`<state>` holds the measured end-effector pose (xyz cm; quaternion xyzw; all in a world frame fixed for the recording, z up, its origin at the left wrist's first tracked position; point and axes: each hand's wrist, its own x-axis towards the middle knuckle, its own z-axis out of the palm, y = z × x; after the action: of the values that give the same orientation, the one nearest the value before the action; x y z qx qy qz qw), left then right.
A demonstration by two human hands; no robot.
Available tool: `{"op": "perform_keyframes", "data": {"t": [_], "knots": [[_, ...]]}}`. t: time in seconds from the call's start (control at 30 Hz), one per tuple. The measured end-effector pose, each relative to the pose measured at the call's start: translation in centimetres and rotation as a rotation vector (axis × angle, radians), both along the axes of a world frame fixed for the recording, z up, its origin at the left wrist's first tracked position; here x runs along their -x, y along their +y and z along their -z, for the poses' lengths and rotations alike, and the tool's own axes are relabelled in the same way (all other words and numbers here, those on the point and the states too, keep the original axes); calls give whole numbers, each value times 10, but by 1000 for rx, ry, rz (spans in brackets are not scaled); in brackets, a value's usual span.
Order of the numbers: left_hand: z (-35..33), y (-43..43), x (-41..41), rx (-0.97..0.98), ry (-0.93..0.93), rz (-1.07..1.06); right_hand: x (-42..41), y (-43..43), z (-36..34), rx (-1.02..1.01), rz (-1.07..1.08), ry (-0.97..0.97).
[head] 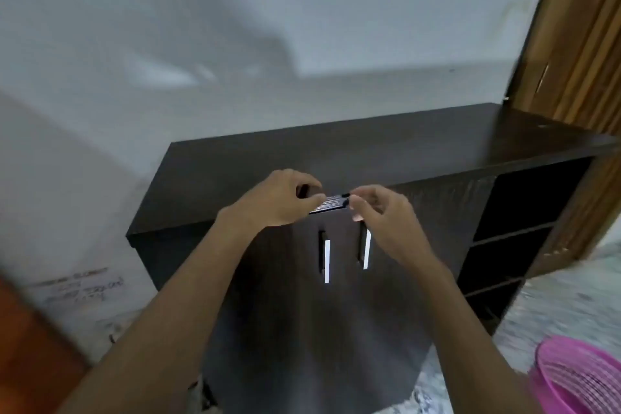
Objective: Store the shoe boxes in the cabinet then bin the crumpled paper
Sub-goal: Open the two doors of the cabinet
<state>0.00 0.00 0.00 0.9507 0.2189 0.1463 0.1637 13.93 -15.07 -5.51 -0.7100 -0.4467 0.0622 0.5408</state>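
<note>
Home room, dark cabinet [353,158], pink bin [578,380]

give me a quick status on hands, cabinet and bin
Left hand and right hand pinch a small dark object between them. Cabinet doors look shut. Pink bin lower right. No shoe boxes or paper in view.

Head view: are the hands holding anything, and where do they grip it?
Both hands pinch a small dark striped object: the left hand at its left end, the right hand at its right end, in front of the cabinet. What the object is cannot be told.
</note>
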Motion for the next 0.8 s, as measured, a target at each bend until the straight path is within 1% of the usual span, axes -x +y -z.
{"op": "perform_keyframes", "data": {"t": [0.07,0.13,0.2,0.3,0.43,0.6,0.7,0.8], "knots": [[7,-3,-1,-33,-52,-25,4,4,25,64,42,50],[14,-5,1,-7,-99,-61,13,8,55,137,32,93],[17,-4,0,10,-122,-80,20,15,72,159,22,133],[17,-3,0,9,-139,-111,30,26,79,126,17,182],[16,-5,-1,14,-154,-128,39,33,80,20,43,293],[18,-5,0,3,-167,-134,47,34,89,-87,137,422],[17,-5,1,13,-170,-127,51,35,93,-73,202,412],[17,-6,1,13,-160,-124,54,34,92,-8,247,374]]}}
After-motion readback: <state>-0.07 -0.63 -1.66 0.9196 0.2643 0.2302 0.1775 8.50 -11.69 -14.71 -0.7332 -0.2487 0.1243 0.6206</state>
